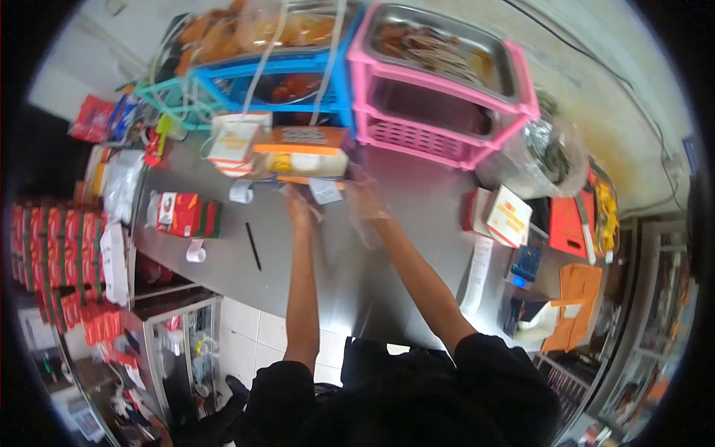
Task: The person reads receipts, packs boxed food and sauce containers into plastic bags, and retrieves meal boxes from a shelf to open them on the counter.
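An orange-and-white food box is at the far side of the steel table, in front of the blue rack, with something pale and yellow showing at its front. My left hand is closed at the lower left of this box, and my right hand grips its right end. Thin clear plastic seems to cover both hands; the fingertips are blurred and partly hidden. A white paper slip hangs from the near edge of the box, between my hands. Just left of it stands another white-and-orange box.
A blue rack and a pink rack carry food trays at the back. On the table are a red box, a black pen, a receipt, open cartons and a knife on a red board.
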Tool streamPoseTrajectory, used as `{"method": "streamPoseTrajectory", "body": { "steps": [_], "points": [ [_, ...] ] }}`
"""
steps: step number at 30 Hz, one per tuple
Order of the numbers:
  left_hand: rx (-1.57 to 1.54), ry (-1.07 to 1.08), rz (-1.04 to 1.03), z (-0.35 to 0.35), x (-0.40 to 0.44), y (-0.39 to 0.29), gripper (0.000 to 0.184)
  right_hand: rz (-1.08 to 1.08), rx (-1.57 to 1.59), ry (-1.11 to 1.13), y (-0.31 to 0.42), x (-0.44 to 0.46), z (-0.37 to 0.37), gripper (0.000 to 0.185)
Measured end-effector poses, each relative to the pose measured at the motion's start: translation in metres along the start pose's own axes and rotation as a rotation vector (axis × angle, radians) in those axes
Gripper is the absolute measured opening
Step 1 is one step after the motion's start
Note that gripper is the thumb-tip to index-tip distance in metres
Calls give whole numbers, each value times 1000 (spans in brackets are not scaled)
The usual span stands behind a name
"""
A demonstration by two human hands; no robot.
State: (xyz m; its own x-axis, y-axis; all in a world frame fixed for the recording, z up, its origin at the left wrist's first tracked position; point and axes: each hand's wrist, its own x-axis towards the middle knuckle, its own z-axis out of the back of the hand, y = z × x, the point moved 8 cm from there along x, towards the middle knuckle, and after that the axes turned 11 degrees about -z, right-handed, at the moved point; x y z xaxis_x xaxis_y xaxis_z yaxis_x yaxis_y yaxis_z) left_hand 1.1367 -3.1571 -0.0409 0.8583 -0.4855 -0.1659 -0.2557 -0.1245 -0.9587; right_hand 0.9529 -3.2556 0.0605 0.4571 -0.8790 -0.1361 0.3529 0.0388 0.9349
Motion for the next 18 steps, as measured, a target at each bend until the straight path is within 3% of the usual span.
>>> {"method": "streamPoseTrajectory", "body": {
  "steps": [1,3,4,7,8,9,10,11,12,14,16,18],
  "points": [
    [24,29,-10,2,3,4,45,-161,58,45,19,-8,13,42],
    [186,30,191,8,-21,3,46,-6,-76,-276,-5,-12,28,39],
    [229,46,136,13,-36,-4,46,74,-155,-428,-14,-20,43,37],
    [355,10,-70,19,-88,-30,44,-109,-118,-606,36,-101,186,28],
    [340,41,-83,11,-107,-32,43,-103,-225,-895,31,-137,234,28],
    [328,67,-94,3,-130,-32,42,-186,-548,-1190,23,-169,274,32],
    [317,89,-106,-8,-152,-29,41,-298,-423,-1207,5,-188,313,38],
    [284,184,32,-33,-173,-12,40,-388,-448,-1131,-15,-197,337,44],
    [252,274,169,-61,-196,5,39,-439,-386,-972,-51,-194,354,48],
    [389,642,165,-128,-240,19,38,-528,-251,-650,-115,-179,367,55],
    [429,840,66,-169,-279,40,32,-619,-401,-553,-110,-171,365,63],
    [675,1021,-451,-190,-319,62,34,-667,-450,-495,-85,-162,351,70]
  ]
}}
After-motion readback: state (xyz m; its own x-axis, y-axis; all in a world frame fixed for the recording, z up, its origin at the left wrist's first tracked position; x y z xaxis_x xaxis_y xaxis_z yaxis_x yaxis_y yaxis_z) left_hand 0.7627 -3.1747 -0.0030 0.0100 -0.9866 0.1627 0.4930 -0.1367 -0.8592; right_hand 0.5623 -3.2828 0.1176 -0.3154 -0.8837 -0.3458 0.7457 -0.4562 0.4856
